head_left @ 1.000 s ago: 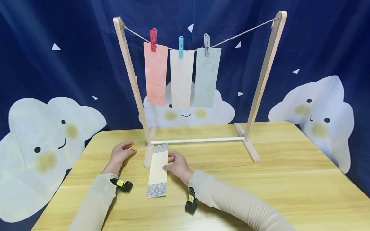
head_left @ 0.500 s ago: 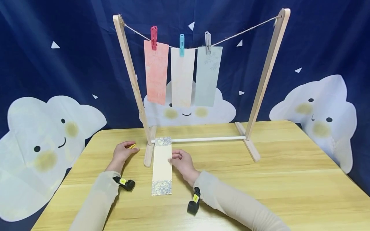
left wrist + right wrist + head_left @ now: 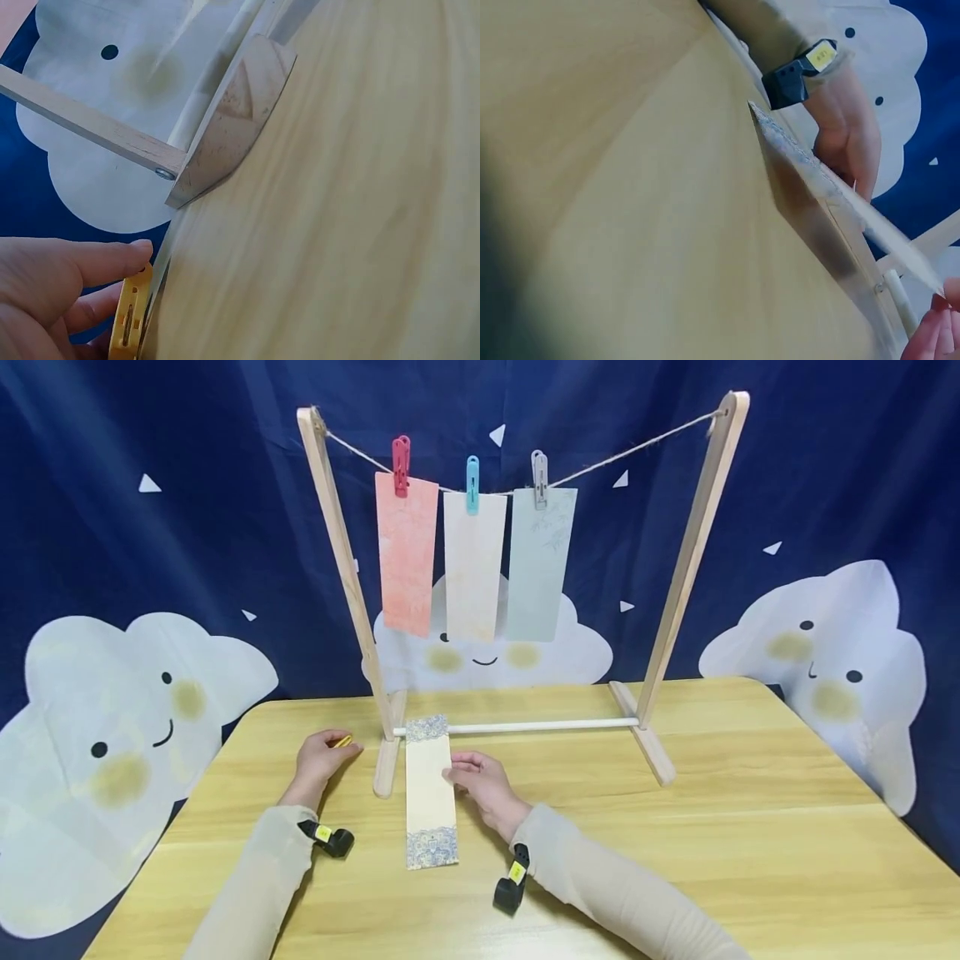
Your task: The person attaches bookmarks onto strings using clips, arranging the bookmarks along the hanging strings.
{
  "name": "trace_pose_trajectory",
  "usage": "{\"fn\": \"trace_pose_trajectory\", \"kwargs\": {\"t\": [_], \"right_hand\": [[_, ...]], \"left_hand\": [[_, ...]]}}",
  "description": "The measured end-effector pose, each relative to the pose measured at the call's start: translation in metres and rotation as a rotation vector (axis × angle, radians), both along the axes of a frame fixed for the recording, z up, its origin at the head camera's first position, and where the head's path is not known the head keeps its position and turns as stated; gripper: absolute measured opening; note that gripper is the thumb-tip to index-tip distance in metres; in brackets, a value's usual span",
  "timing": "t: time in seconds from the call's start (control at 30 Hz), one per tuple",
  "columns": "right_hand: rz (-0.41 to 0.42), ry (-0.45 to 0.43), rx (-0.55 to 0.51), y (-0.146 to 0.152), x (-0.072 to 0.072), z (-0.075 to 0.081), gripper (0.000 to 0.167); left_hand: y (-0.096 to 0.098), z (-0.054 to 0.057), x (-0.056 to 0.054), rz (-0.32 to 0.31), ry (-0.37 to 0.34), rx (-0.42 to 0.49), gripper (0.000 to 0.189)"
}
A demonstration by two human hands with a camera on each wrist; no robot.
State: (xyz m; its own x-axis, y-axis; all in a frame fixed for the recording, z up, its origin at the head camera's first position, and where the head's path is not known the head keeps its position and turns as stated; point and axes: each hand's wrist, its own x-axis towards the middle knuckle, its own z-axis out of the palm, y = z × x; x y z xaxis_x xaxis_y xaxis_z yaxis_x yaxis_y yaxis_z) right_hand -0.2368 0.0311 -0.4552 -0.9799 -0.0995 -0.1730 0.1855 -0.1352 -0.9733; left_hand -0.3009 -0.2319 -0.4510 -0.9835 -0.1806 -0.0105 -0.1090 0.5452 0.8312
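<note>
My right hand (image 3: 483, 787) pinches the right edge of a long cream paper card (image 3: 430, 785) with blue lace patterns at both ends. Its top end overlaps the rack's white crossbar in the head view; in the right wrist view the card (image 3: 840, 191) is tilted, lifted off the table at least in part. To the left of the rack, my left hand (image 3: 318, 762) holds a yellow clothespin (image 3: 130, 313) between thumb and fingers, low over the tabletop. The head view shows only a bit of that clothespin.
A wooden rack (image 3: 690, 568) stands on the table (image 3: 600, 860) with a twine line (image 3: 637, 447) strung across. Red (image 3: 401, 467), blue (image 3: 472, 485) and grey clothespins (image 3: 540, 479) hold a coral card (image 3: 407, 556), a cream-white card (image 3: 474, 568) and a grey-green card (image 3: 542, 567).
The right hand has shifted the lace-patterned card rightward and a little upward in the head view, so its top now covers part of the crossbar. The left hand has moved only slightly right.
</note>
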Motion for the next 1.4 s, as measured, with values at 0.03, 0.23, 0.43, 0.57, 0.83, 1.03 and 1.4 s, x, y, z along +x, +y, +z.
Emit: {"fn": "trace_pose_trajectory", "kwargs": {"t": [0.03, 0.23, 0.43, 0.57, 0.83, 1.03, 1.4], "right_hand": [[0.004, 0.001, -0.02, 0.001, 0.0, 0.0, 0.032], [0.006, -0.03, -0.138, 0.006, 0.0, 0.002, 0.033], [0.025, -0.058, -0.168, 0.016, 0.003, 0.006, 0.033], [0.038, -0.045, -0.195, 0.027, 0.003, 0.01, 0.031], [0.041, -0.011, -0.204, 0.058, -0.004, 0.023, 0.016], [0.014, 0.072, -0.149, 0.082, -0.01, 0.045, 0.016], [-0.075, 0.262, -0.167, 0.125, -0.017, 0.078, 0.026]], "left_hand": [[-0.001, 0.0, 0.0, 0.004, 0.003, 0.011, 0.043], [-0.01, 0.008, -0.001, -0.007, -0.028, 0.067, 0.046], [-0.022, 0.02, 0.006, -0.023, -0.049, 0.034, 0.05], [-0.025, 0.033, 0.015, -0.047, -0.016, 0.039, 0.051], [-0.01, 0.06, 0.03, -0.123, 0.071, 0.056, 0.048], [0.012, 0.077, 0.041, -0.194, 0.124, 0.055, 0.044], [0.054, 0.103, 0.042, -0.315, 0.204, 0.138, 0.04]]}}
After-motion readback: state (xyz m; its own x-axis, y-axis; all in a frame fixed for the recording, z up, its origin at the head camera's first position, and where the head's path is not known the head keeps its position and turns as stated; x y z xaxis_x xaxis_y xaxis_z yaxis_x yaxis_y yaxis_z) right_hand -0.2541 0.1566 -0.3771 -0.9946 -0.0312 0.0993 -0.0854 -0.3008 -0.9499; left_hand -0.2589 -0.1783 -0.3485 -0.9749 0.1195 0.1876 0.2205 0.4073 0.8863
